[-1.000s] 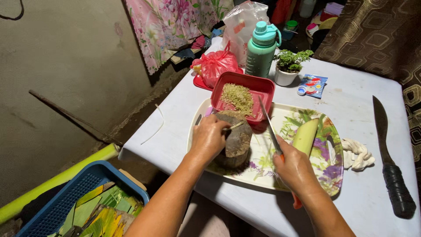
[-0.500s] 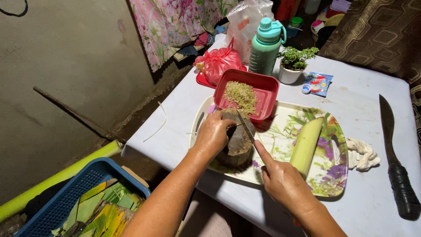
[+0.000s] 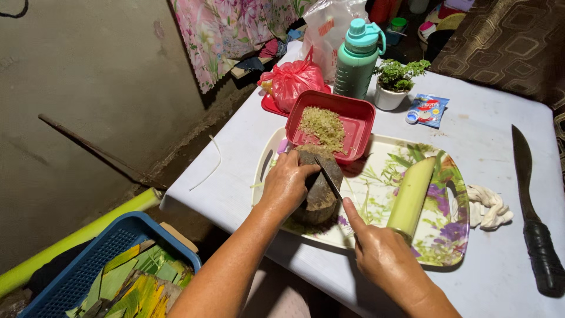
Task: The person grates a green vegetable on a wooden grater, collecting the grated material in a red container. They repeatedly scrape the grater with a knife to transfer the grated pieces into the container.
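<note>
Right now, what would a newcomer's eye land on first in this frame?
At centre, the left hand steadies a dark round wooden block on a floral tray while the right hand sets a slim knife against its top. Behind it sits a red tub of chopped greens, and a long dark blade lies at the table's right edge.

Both forearms reach forward, bare to the elbow. The left hand (image 3: 286, 184) lies palm down, its fingers (image 3: 297, 171) curled and pressed together. The right hand (image 3: 382, 256) is clenched into a grip, index finger stretched straight ahead, wrist angled slightly inward.
</note>
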